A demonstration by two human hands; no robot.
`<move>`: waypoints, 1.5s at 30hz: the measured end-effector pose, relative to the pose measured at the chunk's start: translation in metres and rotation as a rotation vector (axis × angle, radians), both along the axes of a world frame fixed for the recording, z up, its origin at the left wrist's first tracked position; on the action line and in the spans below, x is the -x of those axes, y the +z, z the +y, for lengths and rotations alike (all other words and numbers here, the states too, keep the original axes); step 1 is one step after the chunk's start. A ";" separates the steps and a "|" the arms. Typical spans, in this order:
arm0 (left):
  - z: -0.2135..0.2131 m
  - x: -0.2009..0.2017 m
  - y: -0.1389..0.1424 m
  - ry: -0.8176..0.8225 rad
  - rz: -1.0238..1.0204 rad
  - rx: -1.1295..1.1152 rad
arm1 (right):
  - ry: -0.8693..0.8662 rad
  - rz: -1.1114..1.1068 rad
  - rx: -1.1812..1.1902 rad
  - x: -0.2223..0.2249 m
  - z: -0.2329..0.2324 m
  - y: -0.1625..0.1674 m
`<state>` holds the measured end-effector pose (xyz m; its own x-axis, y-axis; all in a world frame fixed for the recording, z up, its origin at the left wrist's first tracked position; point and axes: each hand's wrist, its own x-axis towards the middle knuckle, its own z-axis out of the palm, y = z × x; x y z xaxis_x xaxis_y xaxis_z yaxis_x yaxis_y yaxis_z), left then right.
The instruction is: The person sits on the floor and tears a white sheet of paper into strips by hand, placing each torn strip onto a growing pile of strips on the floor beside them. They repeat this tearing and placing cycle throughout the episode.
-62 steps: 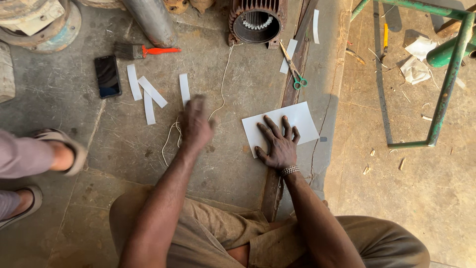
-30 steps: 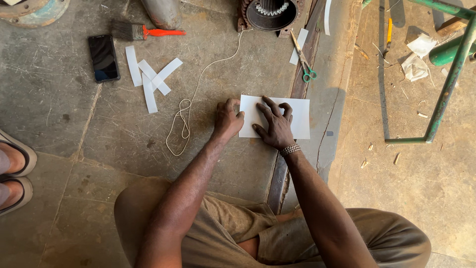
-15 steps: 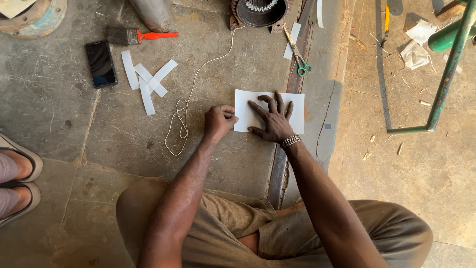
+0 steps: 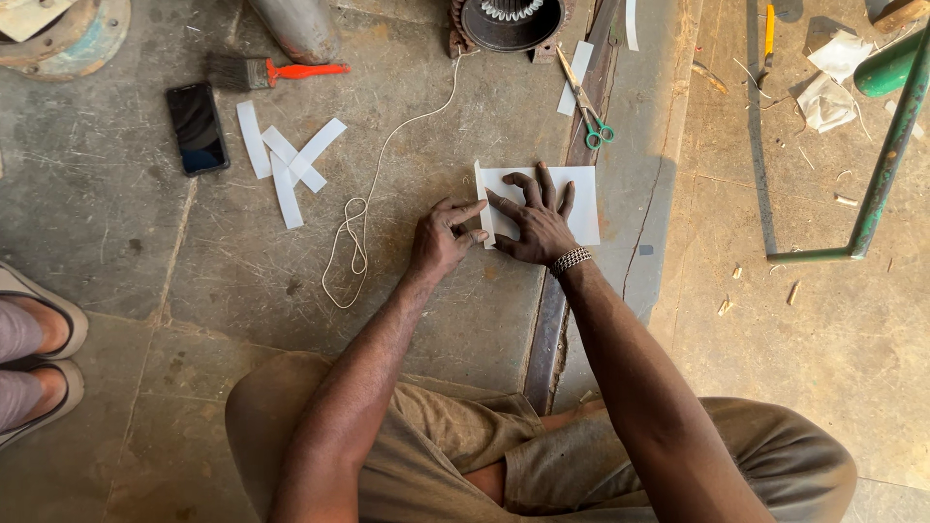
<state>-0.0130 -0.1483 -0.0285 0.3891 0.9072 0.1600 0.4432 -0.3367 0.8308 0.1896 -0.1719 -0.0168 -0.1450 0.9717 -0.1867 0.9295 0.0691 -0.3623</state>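
Plainly, the right hand (image 4: 538,221) lies flat with fingers spread on a white sheet of paper (image 4: 581,199), grasping nothing, only weighing the sheet down on the concrete floor (image 4: 116,213) so it cannot slide. The left hand (image 4: 441,237) is loosely curled, its forefinger and thumb pinching the sheet's left edge, which stands up as a narrow turned-up flap (image 4: 480,199); that pairing suggests one hand anchors while the other folds. The sheet rests just left of a metal rail (image 4: 542,320) set in the floor.

A looped white cord (image 4: 354,237) lies just left of the left hand and runs up to a round motor housing (image 4: 509,19). Farther left are cut white strips (image 4: 286,165), a dark phone (image 4: 197,126) and an orange-handled brush (image 4: 271,71); green-handled scissors (image 4: 591,111) lie above the sheet.

Much of the sheet is hidden under the right hand. The motor housing is cut off at the top edge, as is another person's sandalled foot (image 4: 34,329) at the left.
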 end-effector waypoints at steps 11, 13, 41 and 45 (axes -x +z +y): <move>0.017 0.011 0.003 -0.111 0.276 0.054 | -0.059 0.137 0.026 -0.010 0.009 -0.029; 0.018 0.010 0.001 -0.116 0.266 0.022 | -0.055 0.103 0.030 -0.009 0.009 -0.030; 0.022 0.004 -0.003 -0.089 0.417 0.145 | -0.024 -0.015 0.069 -0.006 0.017 -0.023; 0.023 0.004 -0.006 -0.093 0.420 0.111 | -0.037 -0.035 0.102 -0.003 0.017 -0.019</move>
